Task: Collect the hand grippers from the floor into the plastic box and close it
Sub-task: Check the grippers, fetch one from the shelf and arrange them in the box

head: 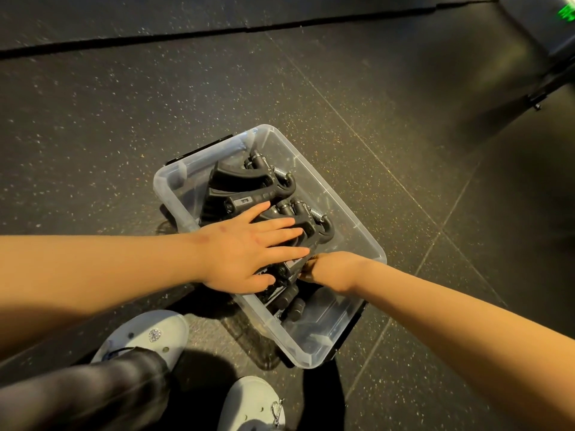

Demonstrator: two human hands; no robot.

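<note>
- Clogs (161,331), pale, stand on the dark speckled floor (93,135) just beside the box's near-left side.
- Flat and palm down, the left hand (239,253) has its fingers straight. It presses on the packed tools mid-box and clasps nothing.
- Black hand grippers (249,181) lie side by side inside. Their long axes run across the box's width, handles toward the left wall, spring-and-hook ends toward the right wall. None shows on the floor.
- Clear and lidless, the plastic box (351,231) sits on the floor, its long axis running far-left to near-right. Black parts show beneath both ends; whether they are the lid I cannot tell.
- Bent over the right rim, the right hand (329,269) curls down at a gripper just beside the left fingertips. Whether it clasps that gripper is hidden.
- Judgement: that gripper lies just left of the right hand, the nearer one, so seating it probably means pushing leftward under the flat palm.
</note>
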